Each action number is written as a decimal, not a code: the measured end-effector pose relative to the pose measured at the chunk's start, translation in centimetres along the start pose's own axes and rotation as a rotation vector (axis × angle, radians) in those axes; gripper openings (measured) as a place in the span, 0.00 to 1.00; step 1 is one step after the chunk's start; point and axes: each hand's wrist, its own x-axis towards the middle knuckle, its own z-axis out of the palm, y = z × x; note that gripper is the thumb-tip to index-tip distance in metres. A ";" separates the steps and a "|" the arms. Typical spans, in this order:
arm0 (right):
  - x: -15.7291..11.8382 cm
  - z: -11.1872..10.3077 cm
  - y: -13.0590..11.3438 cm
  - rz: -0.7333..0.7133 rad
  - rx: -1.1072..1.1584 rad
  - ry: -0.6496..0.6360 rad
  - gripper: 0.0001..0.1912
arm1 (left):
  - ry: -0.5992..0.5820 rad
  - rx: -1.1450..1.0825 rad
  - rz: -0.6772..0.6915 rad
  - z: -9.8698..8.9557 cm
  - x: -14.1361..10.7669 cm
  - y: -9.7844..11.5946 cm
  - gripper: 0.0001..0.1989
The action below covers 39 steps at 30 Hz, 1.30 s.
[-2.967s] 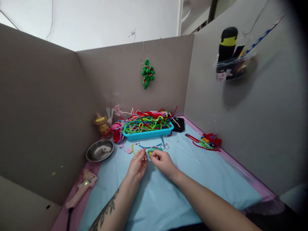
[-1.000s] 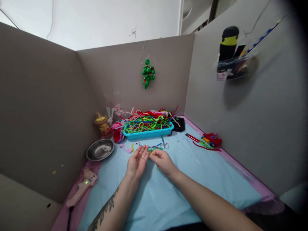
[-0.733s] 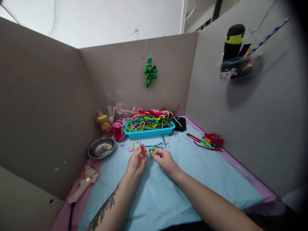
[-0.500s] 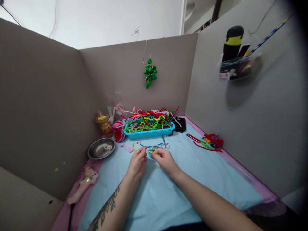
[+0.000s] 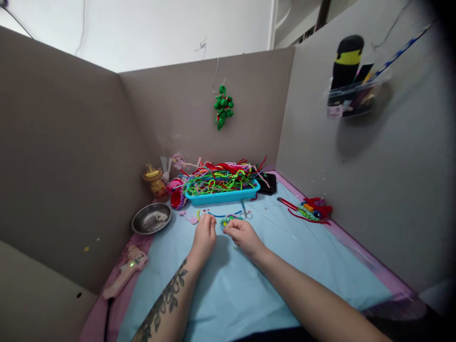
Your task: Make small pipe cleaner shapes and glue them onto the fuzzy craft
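My left hand point(image 5: 205, 233) is raised over the cloth, its fingers curled and pressed together; whatever they pinch is too small to make out. Opposite it, a short gap away, my right hand point(image 5: 243, 233) is closed with thumb and index finger together. Right behind those fingertips is a small teal fuzzy flower point(image 5: 224, 221) with a yellow centre; whether the fingers touch it I cannot tell. Beyond the hands are small scissors point(image 5: 245, 215), a blue pipe cleaner strip point(image 5: 224, 216) and a pink felt-like piece point(image 5: 192, 220).
A blue tray point(image 5: 224, 197) heaped with pipe cleaners stands at the back. On the left are a metal bowl point(image 5: 142, 223) with white bits and a pink glue gun point(image 5: 126, 275). A red-handled tool point(image 5: 288, 204) lies right. A green ornament point(image 5: 223, 107) hangs on the back panel.
My left hand has turned so that its back shows more and its fingers are more closed. My right hand stays almost in place. The view has shifted slightly.
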 end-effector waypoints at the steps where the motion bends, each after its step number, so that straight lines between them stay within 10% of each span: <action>1: 0.0 0.1 -0.1 0.001 0.013 0.003 0.07 | 0.007 -0.016 -0.005 -0.1 0.1 0.0 0.09; 8: 0.0 -0.4 -0.4 -0.008 0.168 0.010 0.07 | 0.242 -0.049 -0.255 -2.7 1.9 -1.5 0.08; 14: 0.2 -0.1 -0.1 -0.009 0.076 -0.001 0.08 | -0.001 -0.432 -0.503 -1.5 1.3 -0.8 0.14; 39: 0.2 -0.9 -0.6 -0.052 -0.042 -0.013 0.07 | -0.184 -0.091 -0.027 -3.1 1.3 1.3 0.05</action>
